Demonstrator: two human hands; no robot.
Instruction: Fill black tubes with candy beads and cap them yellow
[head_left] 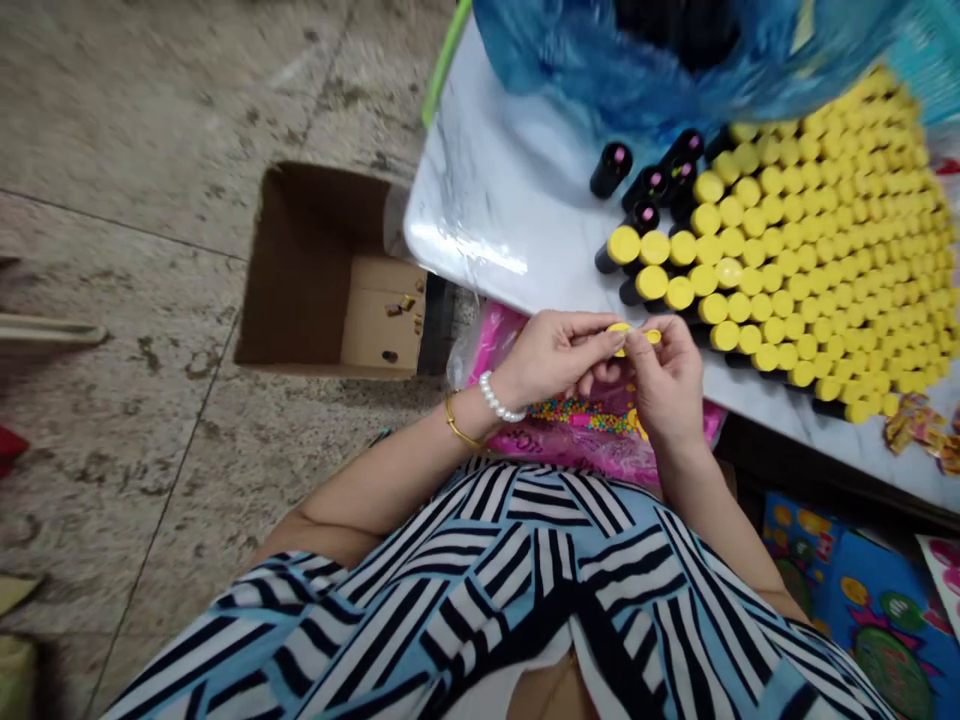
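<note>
Two hands meet at near table (pixel 510 200) edge: left hand (pixel 555 355) and right hand (pixel 667 385) both pinch yellow cap (pixel 621 330) between fingertips, above pink bag (pixel 555 445). Likely best: hold cap level, grip light, hands clear of capped tubes (pixel 810 250) standing just beyond.

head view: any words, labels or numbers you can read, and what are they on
No text reads clearly.
pink bag: printed letters, blurred and partly hidden, unreadable.
wrappers: too small to read.
blue printed sheets: pictures, no legible words.
yellow cap pinched by left hand and right hand: no print seen.
</note>
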